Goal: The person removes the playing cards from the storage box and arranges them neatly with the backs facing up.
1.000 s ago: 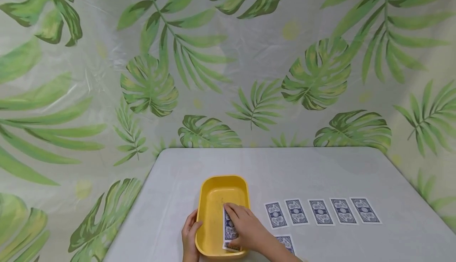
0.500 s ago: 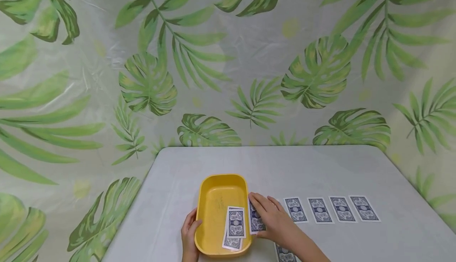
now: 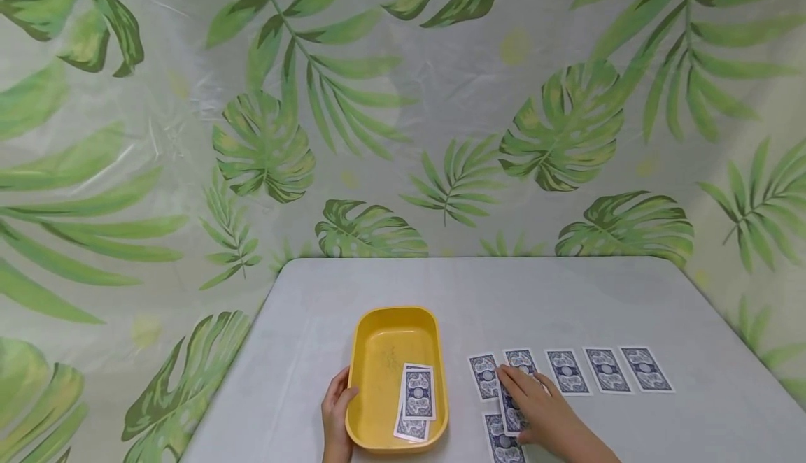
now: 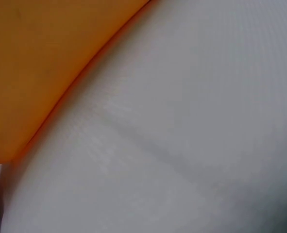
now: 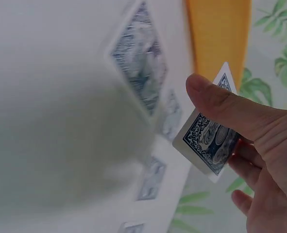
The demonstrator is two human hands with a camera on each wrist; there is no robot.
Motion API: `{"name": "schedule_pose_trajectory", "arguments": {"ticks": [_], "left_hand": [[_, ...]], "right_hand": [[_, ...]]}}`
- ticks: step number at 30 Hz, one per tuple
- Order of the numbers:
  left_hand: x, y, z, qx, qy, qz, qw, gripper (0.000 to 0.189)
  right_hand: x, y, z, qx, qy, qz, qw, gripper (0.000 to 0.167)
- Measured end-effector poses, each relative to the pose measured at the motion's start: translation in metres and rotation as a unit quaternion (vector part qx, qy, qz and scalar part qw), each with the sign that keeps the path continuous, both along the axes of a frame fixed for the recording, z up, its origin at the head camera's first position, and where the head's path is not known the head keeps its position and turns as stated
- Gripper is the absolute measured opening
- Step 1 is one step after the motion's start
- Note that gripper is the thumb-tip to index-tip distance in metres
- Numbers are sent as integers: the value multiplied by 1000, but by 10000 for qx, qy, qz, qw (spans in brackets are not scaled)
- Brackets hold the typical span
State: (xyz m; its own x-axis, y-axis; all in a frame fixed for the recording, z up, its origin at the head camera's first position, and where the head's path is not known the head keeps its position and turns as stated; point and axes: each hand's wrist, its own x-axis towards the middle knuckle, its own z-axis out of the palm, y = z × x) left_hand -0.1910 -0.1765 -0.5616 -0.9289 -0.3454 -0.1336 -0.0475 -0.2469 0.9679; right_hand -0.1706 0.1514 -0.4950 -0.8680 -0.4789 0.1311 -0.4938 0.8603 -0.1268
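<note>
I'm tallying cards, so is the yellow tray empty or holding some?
Holding some: the head view shows at least two overlapping cards inside the yellow tray, patterned backs up; most of its floor is bare.

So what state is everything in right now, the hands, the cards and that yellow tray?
Left hand: gripping the tray's side.
Right hand: pinching a card.
Held card: patterned back showing, apparently lifted off the table.
Yellow tray: upright, with cards inside.
Cards in the tray: overlapping, backs up.
Row of five cards: backs up, laid apart.
Card nearest the person: back up, partly hidden.
</note>
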Motion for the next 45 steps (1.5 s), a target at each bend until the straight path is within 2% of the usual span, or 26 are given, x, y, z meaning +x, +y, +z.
{"name": "schedule_pose_trajectory", "arguments": {"ticks": [5, 7, 11, 16, 19, 22, 25, 28, 35, 39, 41, 45], "left_hand": [[1, 0, 1, 54, -7, -1, 10000, 46], [1, 0, 1, 84, -4, 2, 10000, 46], [0, 0, 0, 127, 13, 19, 9999, 46], [0, 1, -1, 98, -22, 13, 9999, 46], [0, 1, -1, 61, -54, -2, 10000, 46], [1, 1, -1, 73, -31, -7, 10000, 46], [1, 1, 0, 91, -7, 0, 10000, 46], [0, 1, 0, 98, 14, 11, 10000, 47], [0, 0, 1, 148, 75, 39, 9999, 46], [0, 0, 0, 105, 24, 1, 9999, 47], [1, 0, 0, 103, 7, -6, 9999, 47], [2, 0, 0, 82, -2, -27, 10000, 46]], "right_hand": [[6, 20, -20, -11, -709, -31, 9975, 95], [7, 26, -27, 18, -869, -27, 9962, 95], [9, 36, -37, 317, -390, 265, 9984, 98], [8, 41, -38, 220, -649, 201, 9974, 108], [6, 43, -39, 312, -731, 232, 9966, 108], [5, 43, -40, 328, -932, 224, 9949, 88], [4, 42, -40, 136, -1417, 23, 9898, 75], [3, 41, -40, -66, -1780, -159, 9839, 72], [1, 41, -40, -334, -2315, -295, 9718, 72], [-3, 42, -40, -166, -1968, -93, 9803, 61], [-4, 40, -40, -60, -1595, -2, 9872, 53], [-6, 29, -36, -145, -830, -157, 9963, 38]]}}
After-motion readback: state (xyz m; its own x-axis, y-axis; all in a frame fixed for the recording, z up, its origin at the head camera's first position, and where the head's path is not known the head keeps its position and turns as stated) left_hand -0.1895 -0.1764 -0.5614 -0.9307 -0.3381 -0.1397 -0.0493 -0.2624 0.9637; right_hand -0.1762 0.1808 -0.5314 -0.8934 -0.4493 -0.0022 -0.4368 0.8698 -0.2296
